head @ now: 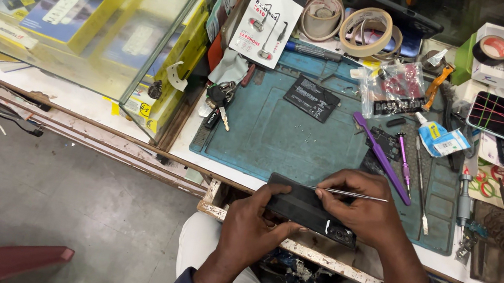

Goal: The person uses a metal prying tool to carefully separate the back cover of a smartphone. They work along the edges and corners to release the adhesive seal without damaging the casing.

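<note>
Black phone (306, 208) lies flat at the bench's (246, 174) near edge, gripped at its near side by the left hand (251, 225). The right hand (367, 213) pinches one thin metal tool (353, 194) over the phone. Beyond it on the teal mat (280, 136): one purple spudger (382, 157), one battery (312, 99), one key bunch (218, 97). Three tape rolls (365, 30) line the far edge.
</note>
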